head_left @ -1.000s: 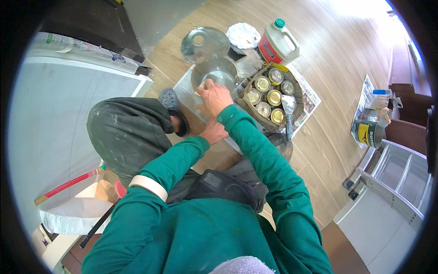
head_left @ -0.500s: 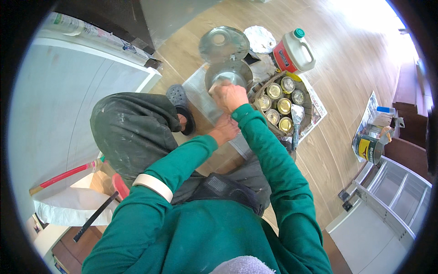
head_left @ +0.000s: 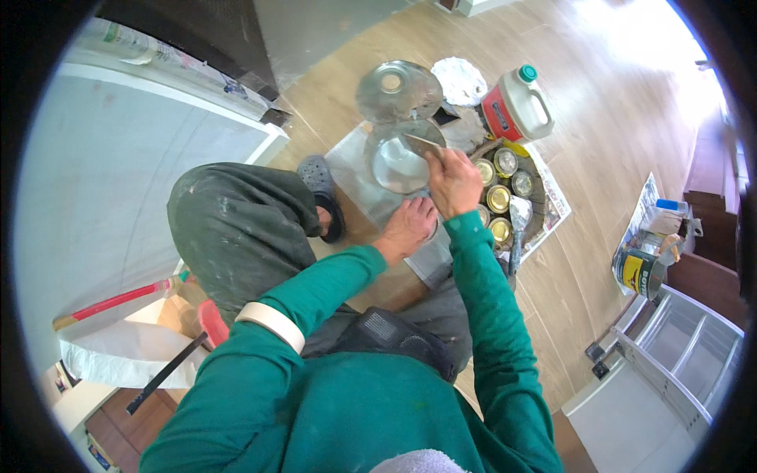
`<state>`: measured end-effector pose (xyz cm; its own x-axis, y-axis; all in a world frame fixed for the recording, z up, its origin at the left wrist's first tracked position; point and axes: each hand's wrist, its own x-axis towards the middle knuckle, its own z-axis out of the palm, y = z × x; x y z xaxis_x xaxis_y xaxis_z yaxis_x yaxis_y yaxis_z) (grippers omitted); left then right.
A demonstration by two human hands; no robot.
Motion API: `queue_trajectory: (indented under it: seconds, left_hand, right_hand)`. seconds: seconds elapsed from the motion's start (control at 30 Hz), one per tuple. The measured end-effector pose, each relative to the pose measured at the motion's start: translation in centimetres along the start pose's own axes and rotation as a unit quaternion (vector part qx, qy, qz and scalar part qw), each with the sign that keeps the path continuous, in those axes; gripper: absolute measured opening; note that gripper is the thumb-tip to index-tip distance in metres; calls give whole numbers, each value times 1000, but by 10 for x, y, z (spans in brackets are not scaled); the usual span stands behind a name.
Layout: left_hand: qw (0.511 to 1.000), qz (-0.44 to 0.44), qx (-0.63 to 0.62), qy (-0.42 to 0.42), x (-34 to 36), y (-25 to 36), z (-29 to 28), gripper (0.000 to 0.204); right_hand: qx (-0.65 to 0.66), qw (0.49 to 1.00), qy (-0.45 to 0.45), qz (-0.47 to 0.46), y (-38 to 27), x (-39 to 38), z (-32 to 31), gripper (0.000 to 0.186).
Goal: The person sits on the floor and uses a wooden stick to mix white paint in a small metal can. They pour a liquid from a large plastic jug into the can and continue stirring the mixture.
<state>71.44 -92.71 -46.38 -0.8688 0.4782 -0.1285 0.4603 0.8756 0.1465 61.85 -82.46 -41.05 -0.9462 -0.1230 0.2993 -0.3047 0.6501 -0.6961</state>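
Note:
My right hand [head_left: 455, 185] is closed around a thin, flat, light-brown stick [head_left: 422, 141], which reaches over the rim of a large round metal can [head_left: 377, 162]. Pale grey-white paint [head_left: 400, 164] shows inside that can. Just below the can, my left hand [head_left: 408, 230] is closed with its fingers curled over; a small curved edge shows beside them, but what they grip is hidden. Behind the can a round metal lid [head_left: 377, 98] with a hole in it leans or lies. To the right of my right hand, several small lidded tins [head_left: 497, 199] stand in a round container.
A putty-smeared brush [head_left: 518, 229] lies across the container's edge. Beyond stand a pale jug [head_left: 518, 102] with a green cap and a crumpled white cloth [head_left: 459, 81]. A plastic sheet [head_left: 352, 165] lies under the can. At right are a dark paint tin [head_left: 640, 272] and a ladder [head_left: 694, 323].
My right hand has moved right and back from over the can, and the stick now shows clearly. My left hand has moved slightly right, apart from it. The whole view has shifted a little.

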Motion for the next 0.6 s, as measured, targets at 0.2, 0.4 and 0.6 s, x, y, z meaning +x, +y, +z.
queue_trajectory:
  seconds: [0.2,0.4,0.6]
  left_hand:
    - [999,27,20,34,-15,5,-6,70]
    - [996,47,-21,77,-30,-5,-7,91]
    - [901,-171,-388,88,-19,-4,-26,87]
  right_hand:
    - [331,889,100,300,10,-51,-54,23]
    - [463,741,163,458,29,-86,-55,29]
    - [470,738,131,466,32,-87,-59,34]
